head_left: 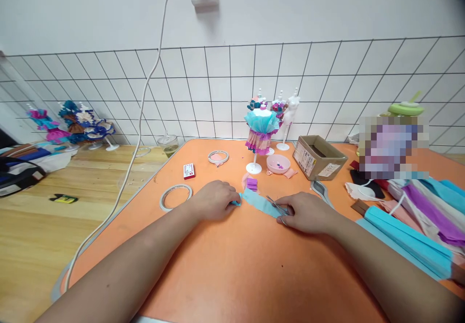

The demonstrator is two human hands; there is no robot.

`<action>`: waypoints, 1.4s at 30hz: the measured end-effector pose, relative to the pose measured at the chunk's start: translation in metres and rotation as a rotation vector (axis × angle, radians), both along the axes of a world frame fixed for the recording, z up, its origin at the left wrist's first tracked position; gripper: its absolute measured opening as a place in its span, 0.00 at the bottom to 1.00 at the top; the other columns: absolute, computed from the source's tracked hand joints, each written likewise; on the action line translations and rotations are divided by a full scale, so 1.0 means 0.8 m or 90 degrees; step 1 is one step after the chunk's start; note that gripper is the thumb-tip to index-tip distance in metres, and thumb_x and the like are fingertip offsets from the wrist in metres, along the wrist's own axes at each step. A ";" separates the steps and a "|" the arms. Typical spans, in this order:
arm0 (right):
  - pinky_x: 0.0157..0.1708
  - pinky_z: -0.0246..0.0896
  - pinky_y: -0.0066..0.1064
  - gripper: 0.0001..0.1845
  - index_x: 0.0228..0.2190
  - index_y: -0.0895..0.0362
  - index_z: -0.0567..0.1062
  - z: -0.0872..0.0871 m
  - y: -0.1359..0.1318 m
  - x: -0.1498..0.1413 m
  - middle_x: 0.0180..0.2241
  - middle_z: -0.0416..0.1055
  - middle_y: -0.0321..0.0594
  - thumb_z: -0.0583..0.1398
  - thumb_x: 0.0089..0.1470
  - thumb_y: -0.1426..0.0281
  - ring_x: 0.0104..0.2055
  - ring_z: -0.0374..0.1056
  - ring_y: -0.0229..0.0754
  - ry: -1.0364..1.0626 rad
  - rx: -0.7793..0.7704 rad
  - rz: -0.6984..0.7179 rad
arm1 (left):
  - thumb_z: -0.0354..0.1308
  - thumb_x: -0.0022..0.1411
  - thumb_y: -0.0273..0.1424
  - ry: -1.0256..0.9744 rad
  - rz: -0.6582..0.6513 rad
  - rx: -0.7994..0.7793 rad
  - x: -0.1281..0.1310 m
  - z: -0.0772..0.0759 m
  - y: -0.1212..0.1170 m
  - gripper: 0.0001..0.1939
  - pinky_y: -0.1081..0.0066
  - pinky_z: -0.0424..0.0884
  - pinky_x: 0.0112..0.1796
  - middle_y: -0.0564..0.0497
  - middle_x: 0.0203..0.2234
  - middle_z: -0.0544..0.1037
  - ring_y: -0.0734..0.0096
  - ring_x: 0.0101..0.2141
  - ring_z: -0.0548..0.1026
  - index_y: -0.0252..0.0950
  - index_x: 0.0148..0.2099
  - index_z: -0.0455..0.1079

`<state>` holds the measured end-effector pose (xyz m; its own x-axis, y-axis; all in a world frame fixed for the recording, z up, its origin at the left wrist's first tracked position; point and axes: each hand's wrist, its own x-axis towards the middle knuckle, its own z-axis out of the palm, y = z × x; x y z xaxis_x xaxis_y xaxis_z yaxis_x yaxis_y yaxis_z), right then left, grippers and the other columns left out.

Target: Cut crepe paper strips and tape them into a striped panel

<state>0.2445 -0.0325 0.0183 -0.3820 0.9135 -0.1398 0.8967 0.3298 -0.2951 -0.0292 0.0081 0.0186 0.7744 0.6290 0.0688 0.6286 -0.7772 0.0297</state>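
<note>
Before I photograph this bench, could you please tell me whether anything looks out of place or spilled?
I see no spill near the blue strip. The white cable looks odd, hanging loosely before the tiled wall and down to the left edge of the orange table, where it might get snagged.

Seen thin, matt and papery in the blue strip (pixel 260 203); bright in metal at the scissors (pixel 277 206); smooth with a soft sheen across the table (pixel 225 269); matt in cardboard on the box (pixel 304 162); smooth and plastic-looking on the white dress form (pixel 291 109); grained on the wooden boards (pixel 29 231).
</note>
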 end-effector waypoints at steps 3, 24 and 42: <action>0.23 0.44 0.29 0.15 0.38 0.48 0.76 0.000 0.000 0.001 0.26 0.72 0.35 0.58 0.49 0.58 0.28 0.66 0.42 -0.003 0.018 -0.020 | 0.52 0.55 0.27 0.062 0.083 0.068 -0.008 -0.001 0.008 0.07 0.67 0.59 0.29 0.48 0.25 0.74 0.63 0.30 0.71 0.38 0.32 0.71; 0.32 0.53 0.30 0.18 0.46 0.48 0.73 -0.005 -0.002 -0.015 0.37 0.74 0.40 0.56 0.54 0.61 0.38 0.68 0.45 0.072 0.125 0.013 | 0.41 0.68 0.38 -0.060 -0.016 0.068 0.016 -0.031 0.008 0.22 0.55 0.48 0.57 0.48 0.59 0.62 0.59 0.59 0.56 0.43 0.63 0.54; 0.31 0.51 0.29 0.16 0.44 0.47 0.73 -0.014 0.003 -0.011 0.36 0.71 0.40 0.56 0.53 0.62 0.39 0.66 0.43 0.053 0.113 -0.019 | 0.55 0.57 0.43 -0.686 0.267 -0.340 0.015 -0.024 0.021 0.16 0.71 0.67 0.36 0.49 0.32 0.76 0.67 0.34 0.74 0.35 0.37 0.66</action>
